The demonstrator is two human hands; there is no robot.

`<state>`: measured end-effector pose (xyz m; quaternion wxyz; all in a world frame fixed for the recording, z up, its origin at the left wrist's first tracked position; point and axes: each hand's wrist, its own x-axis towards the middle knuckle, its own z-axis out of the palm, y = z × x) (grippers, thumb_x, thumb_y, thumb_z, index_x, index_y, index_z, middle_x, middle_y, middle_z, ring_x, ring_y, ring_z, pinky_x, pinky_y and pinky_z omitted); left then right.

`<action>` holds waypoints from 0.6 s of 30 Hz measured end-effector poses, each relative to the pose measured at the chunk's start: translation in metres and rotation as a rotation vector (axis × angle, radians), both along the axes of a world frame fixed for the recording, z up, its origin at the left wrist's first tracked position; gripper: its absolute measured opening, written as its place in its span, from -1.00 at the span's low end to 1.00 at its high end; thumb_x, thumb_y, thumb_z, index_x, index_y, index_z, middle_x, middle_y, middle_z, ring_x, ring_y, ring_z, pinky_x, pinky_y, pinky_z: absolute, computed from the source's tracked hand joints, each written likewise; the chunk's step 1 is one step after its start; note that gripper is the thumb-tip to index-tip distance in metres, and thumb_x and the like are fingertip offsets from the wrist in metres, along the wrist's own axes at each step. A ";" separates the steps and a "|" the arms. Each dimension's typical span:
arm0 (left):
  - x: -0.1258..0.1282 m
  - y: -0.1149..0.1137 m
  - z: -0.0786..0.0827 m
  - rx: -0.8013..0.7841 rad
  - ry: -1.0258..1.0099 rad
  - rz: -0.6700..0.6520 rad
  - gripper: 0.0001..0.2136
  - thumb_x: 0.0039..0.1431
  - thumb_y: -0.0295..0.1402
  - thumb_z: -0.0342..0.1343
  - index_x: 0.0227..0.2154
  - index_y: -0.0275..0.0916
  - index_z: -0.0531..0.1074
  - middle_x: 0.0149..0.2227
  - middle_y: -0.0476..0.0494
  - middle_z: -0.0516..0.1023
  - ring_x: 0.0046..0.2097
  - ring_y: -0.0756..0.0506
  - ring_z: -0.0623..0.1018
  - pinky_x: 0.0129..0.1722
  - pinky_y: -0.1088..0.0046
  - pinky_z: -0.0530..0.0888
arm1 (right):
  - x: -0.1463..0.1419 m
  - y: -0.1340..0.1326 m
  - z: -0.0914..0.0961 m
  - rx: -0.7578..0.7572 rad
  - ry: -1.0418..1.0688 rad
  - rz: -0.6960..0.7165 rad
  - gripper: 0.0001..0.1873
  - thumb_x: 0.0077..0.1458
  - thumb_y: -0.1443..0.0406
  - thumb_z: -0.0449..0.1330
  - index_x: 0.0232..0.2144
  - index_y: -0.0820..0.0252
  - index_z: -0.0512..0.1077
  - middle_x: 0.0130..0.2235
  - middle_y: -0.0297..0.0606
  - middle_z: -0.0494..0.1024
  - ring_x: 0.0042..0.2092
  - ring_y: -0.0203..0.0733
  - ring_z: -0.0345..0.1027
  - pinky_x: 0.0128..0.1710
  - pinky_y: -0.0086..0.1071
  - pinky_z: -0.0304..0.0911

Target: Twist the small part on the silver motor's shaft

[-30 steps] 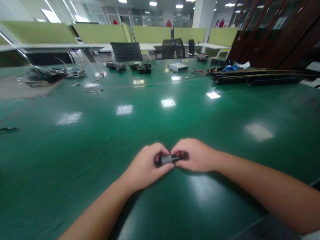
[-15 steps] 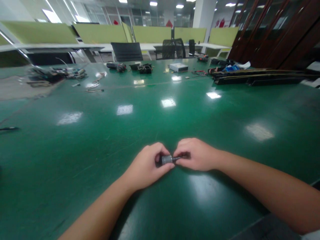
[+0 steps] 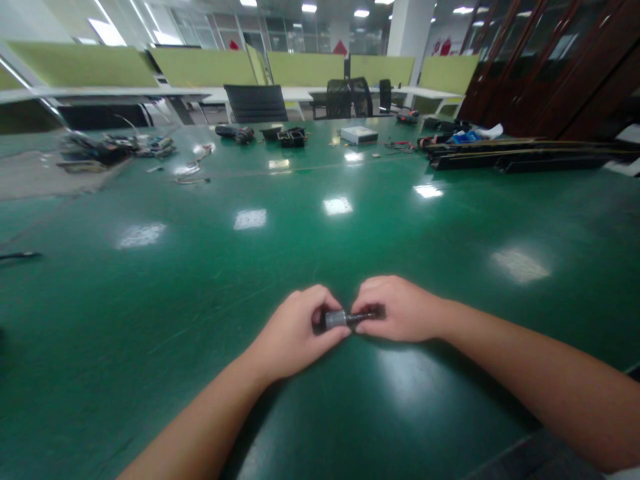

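Low over the near part of the green table, my left hand (image 3: 300, 328) is closed around a small grey-and-black cylinder (image 3: 335, 319), its thumb along the near side and fingers along the far side. A thin dark rod-like piece (image 3: 361, 317) lies in line with the cylinder's right end. My right hand (image 3: 395, 310) pinches that piece between thumb and fingertips. The two pieces meet end to end; whether they are joined, I cannot tell. Both hands lie close together, and the palms hide part of what they hold.
Across the green table (image 3: 280, 253) at the back lie a white box (image 3: 359, 135), black parts (image 3: 291, 137) and long dark strips (image 3: 520, 157). Tangled electronics and wires (image 3: 140, 145) sit far left. A dark pen-like item (image 3: 20, 256) is at the left edge.
My right hand has shifted slightly to the right, and more of the dark rod-like piece shows between the hands. My left hand keeps its grip on the cylinder, nearly still.
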<state>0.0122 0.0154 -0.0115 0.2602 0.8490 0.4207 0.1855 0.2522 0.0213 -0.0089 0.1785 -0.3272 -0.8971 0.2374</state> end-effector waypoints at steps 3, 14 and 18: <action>0.000 0.000 0.000 0.002 0.000 0.002 -0.82 0.13 -0.22 0.28 -0.28 -0.16 0.47 -0.40 0.04 0.46 -0.37 -0.06 0.44 -0.39 0.42 0.28 | 0.001 0.001 -0.001 0.021 -0.010 -0.008 -0.88 0.11 0.29 0.31 -0.29 0.22 0.57 -0.33 -0.27 0.56 -0.26 -0.22 0.39 -0.22 -0.37 0.22; -0.002 -0.001 0.002 -0.015 0.001 -0.002 -0.81 0.13 -0.21 0.28 -0.28 -0.17 0.47 -0.40 0.01 0.46 -0.37 -0.07 0.44 -0.38 0.42 0.28 | 0.016 0.003 0.009 -0.029 -0.106 -0.026 -0.92 0.06 0.33 0.31 -0.33 0.19 0.57 -0.34 -0.30 0.57 -0.29 -0.25 0.40 -0.25 -0.38 0.23; -0.005 -0.002 0.001 -0.014 0.001 -0.001 -0.81 0.14 -0.20 0.28 -0.28 -0.17 0.47 -0.39 0.01 0.45 -0.37 -0.07 0.44 -0.38 0.42 0.30 | 0.023 0.006 0.014 -0.024 -0.137 -0.049 -0.93 0.03 0.35 0.31 -0.35 0.18 0.58 -0.37 -0.30 0.56 -0.32 -0.25 0.38 -0.29 -0.39 0.22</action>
